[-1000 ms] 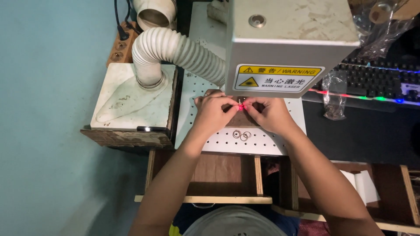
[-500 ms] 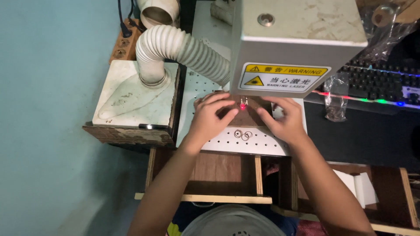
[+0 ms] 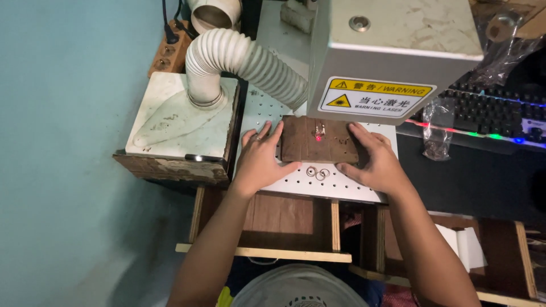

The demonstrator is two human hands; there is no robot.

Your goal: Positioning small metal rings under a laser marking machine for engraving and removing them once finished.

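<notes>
Left hand (image 3: pixel 260 160) lies open, flat against the left edge of the wooden block (image 3: pixel 318 141); right hand (image 3: pixel 376 162) lies open against its right edge. The block sits mid-plate on the perforated work plate (image 3: pixel 341 187), carrying one small metal piece (image 3: pixel 319 131) under a red laser dot.

Risk: uneven hand pressure may shift the block and misalign the dot.

Count: one block, two loose rings (image 3: pixel 317 173) near the plate's front edge, one ribbed hose (image 3: pixel 250 59).

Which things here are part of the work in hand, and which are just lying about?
In use:
left hand
right hand
wooden block
small metal piece
machine head
perforated plate

Lying about:
loose rings
keyboard
hose
plastic bag
</notes>
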